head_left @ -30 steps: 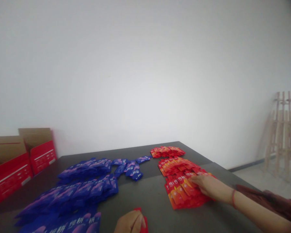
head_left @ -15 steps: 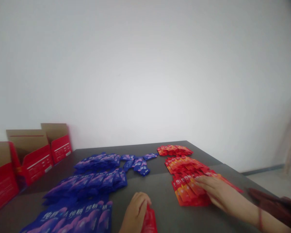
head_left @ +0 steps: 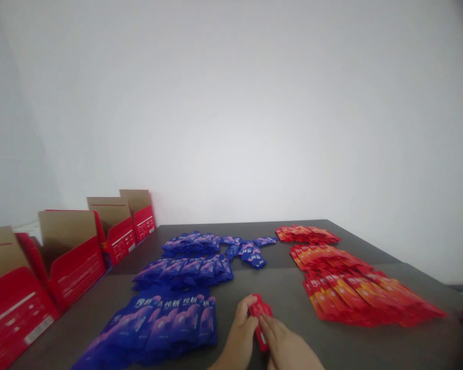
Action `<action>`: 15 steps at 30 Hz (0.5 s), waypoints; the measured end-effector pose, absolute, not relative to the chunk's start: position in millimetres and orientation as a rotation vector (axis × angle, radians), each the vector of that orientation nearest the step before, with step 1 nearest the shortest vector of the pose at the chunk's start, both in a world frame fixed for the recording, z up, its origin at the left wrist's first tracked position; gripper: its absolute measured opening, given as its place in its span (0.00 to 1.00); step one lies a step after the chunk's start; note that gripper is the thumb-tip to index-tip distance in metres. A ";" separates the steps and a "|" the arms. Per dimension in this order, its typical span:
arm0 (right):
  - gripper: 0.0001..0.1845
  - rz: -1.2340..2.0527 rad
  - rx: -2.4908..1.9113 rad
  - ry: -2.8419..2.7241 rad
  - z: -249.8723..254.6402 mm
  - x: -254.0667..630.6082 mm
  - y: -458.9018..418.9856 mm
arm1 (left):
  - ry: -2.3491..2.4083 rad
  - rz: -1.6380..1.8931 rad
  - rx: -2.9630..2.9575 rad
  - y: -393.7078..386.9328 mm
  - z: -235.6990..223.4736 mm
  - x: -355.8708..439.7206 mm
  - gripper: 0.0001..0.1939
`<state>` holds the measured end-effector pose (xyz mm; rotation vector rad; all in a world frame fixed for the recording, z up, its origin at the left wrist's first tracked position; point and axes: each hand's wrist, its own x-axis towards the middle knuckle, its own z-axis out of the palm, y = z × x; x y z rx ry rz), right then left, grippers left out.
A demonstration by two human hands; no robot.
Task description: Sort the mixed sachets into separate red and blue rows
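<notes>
Low at the front of the table, both hands meet around a small stack of red sachets [head_left: 261, 307]. My left hand [head_left: 239, 331] is closed on its left side, thumb across the near face. From the right, my right hand [head_left: 283, 343] presses its fingers together against the same stack; whatever lies under those fingers is hidden. To the right are fanned rows of red and orange sachets [head_left: 347, 298]. Overlapping blue and purple sachets [head_left: 165, 324] lie in rows to the left of my hands.
Open red cardboard boxes [head_left: 77, 272] with raised brown flaps line the left side. A few loose blue sachets [head_left: 250, 252] lie mid-table, and another red pile [head_left: 306, 234] sits toward the far edge of the dark table [head_left: 270, 280]. A white wall [head_left: 231, 113] stands behind.
My right hand has left the red sachet rows on the right and come to the stack in my left hand. The view has swung left, showing more of the boxes.
</notes>
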<state>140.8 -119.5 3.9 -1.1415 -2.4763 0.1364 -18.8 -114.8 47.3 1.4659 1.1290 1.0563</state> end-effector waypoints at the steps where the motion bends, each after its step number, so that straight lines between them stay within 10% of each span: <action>1: 0.36 0.216 -1.166 -2.426 15.4 143.1 -119.4 | 1.103 1.059 1.466 -113.8 46.0 -20.0 0.24; 9: 0.17 1.406 -1.030 -1.187 57.1 169.5 -106.2 | 1.170 1.232 1.194 -79.8 46.2 -15.4 0.35; 15: 0.20 1.754 -0.962 -0.834 51.6 162.1 -111.6 | 1.101 1.165 1.288 -67.1 58.1 -4.9 0.15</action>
